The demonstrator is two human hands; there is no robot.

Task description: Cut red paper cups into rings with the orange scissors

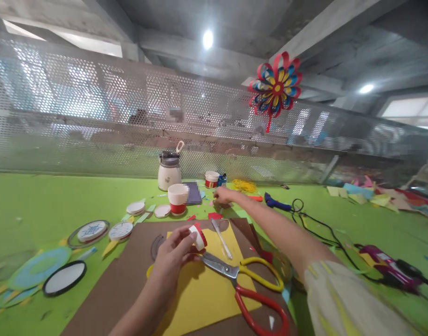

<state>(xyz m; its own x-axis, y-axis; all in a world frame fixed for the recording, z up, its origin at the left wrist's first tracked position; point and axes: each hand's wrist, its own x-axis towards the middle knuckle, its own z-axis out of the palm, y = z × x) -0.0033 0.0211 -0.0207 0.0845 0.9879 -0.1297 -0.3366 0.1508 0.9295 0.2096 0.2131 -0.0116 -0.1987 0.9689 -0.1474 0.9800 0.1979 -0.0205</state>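
My left hand [174, 249] pinches a small red-and-white cut paper cup piece [199, 236], above a yellow paper sheet [196, 298]. Open scissors [228, 269], with one yellow and one red handle, lie on that sheet just right of the hand. A slim white-handled craft knife [221, 239] rests behind them. My right hand [224, 197] is stretched far forward to the table's back part, fingers curled down among small paper scraps. Whatever lies under those fingers is hidden. Left of it stand a red-and-white paper cup [178, 199] and a dark purple box [193, 193].
Brown board [105, 284] lies under the yellow sheet. White discs [121, 230] and a black-rimmed oval [65, 278] sit at left. A jug [169, 172] stands behind. At right are a blue glue gun [277, 202], its cord and a purple tool [389, 266]. A paper flower [277, 87] hangs above.
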